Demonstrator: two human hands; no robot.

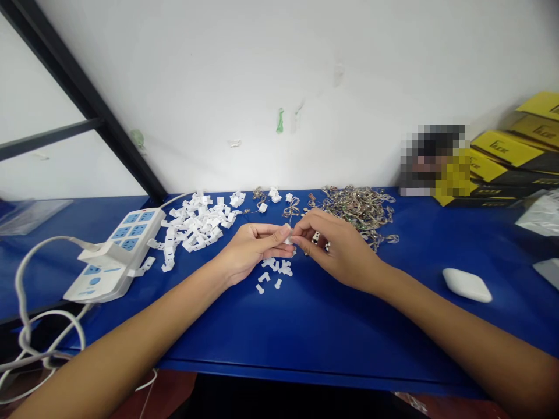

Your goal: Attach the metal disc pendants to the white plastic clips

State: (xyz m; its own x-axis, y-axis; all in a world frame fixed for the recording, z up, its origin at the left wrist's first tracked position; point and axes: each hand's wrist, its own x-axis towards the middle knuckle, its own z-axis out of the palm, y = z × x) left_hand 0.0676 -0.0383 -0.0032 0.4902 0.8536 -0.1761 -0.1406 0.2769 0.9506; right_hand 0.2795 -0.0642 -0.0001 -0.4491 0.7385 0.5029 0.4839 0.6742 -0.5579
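Observation:
Between my two hands is a small white part [288,239], mostly covered by fingertips. My left hand [257,247] pinches it between thumb and fingers. From the right, my right hand [336,247] touches it with thumb and index finger, its other fingers curled. Small white pieces [275,266] lie on the blue table [279,331] just below the hands. Behind my right hand is a tangled heap of thin wires [360,209]. A pile of white plastic parts [201,221] lies to the left. A few white parts with wires [274,194] sit behind the hands.
A white power strip [117,250] with a plugged-in adapter and looping cable [26,314] stands at the left. A white rounded case [467,284] lies at the right. Yellow and black boxes [506,151] are stacked at the back right, against the wall.

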